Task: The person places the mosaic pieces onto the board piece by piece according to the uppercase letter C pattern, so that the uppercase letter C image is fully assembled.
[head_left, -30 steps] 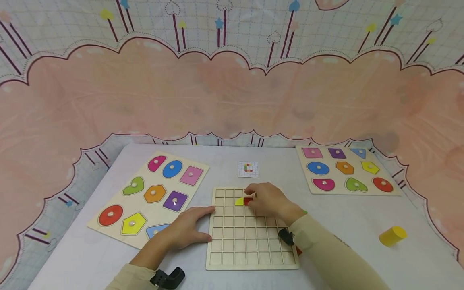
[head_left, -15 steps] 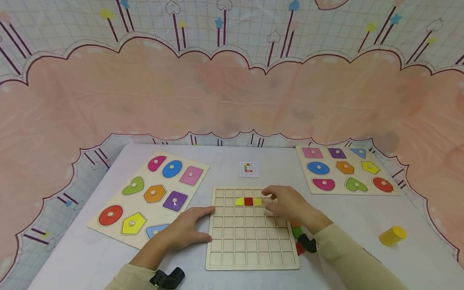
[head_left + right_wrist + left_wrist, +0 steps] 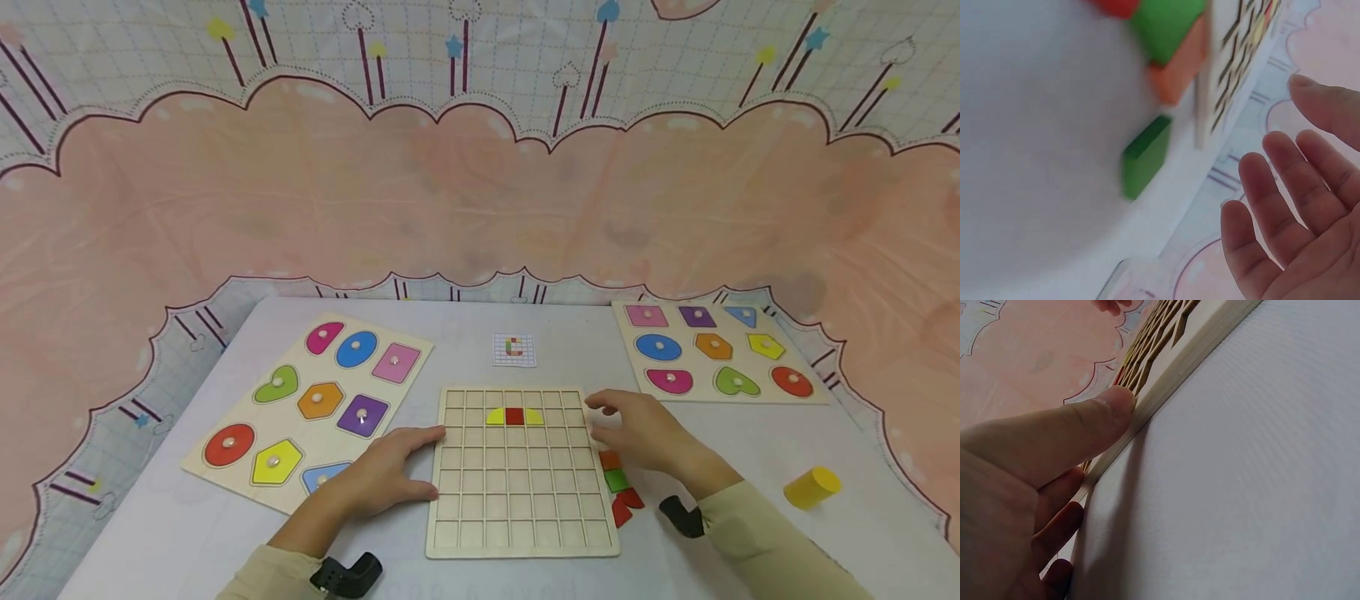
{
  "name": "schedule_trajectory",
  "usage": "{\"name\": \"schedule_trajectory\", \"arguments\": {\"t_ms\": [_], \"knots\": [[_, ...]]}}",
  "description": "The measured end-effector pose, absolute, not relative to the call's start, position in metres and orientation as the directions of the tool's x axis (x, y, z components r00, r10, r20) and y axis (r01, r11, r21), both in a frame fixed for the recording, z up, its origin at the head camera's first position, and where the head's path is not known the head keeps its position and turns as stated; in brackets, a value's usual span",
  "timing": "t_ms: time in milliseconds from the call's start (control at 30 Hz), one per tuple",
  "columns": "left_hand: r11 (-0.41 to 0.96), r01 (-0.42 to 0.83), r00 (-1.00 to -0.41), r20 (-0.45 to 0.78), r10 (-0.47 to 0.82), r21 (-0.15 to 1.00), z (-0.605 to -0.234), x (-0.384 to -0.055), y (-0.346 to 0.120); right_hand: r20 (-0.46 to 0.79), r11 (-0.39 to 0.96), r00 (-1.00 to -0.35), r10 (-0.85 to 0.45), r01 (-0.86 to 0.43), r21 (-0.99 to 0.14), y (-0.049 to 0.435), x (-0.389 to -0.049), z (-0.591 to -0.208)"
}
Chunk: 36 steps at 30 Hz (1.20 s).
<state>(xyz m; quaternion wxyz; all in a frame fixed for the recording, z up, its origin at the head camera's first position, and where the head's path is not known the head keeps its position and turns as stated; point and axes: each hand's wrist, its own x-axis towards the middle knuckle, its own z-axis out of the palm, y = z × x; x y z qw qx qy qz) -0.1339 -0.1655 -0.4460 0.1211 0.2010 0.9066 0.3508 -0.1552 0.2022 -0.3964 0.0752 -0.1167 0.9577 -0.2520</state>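
A wooden grid board point(image 3: 519, 482) lies in the middle of the table. In one upper row sit a red square point(image 3: 513, 416) and, on either side of it, yellow curved pieces point(image 3: 495, 417). My left hand point(image 3: 378, 473) rests at the board's left edge, its thumb touching the side in the left wrist view. By the upper right corner hovers my right hand point(image 3: 643, 429), fingers loosely bent and holding nothing. Below it lie an orange piece point(image 3: 611, 460), a green piece point(image 3: 617, 480) and red pieces point(image 3: 630, 498). Another green block point(image 3: 1146, 157) shows in the right wrist view.
A shape puzzle board point(image 3: 300, 442) with knobbed pieces lies at the left, partly behind the left arm. A similar puzzle board point(image 3: 693, 392) lies at the back right. Behind the grid stands a small pattern card point(image 3: 514, 351). A yellow cylinder point(image 3: 812, 488) is at the right.
My right hand has let go of the second yellow piece, now on the grid beside the red square, and moved right off the board. The left hand has stayed still.
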Motion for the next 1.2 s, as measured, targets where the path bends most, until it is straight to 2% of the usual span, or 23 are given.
{"name": "schedule_trajectory", "arguments": {"t_ms": [467,1200], "knots": [[0.670,0.274,-0.887,-0.087,0.453,0.690,-0.443,-0.134,-0.166,-0.095,0.857,-0.967,-0.236,-0.161,-0.490,0.236,-0.149,-0.410],[0.675,0.270,-0.889,-0.090,0.448,0.687,-0.442,-0.134,-0.166,-0.117,0.871,-0.970,-0.214,-0.136,-0.473,0.245,-0.148,-0.421]]}}
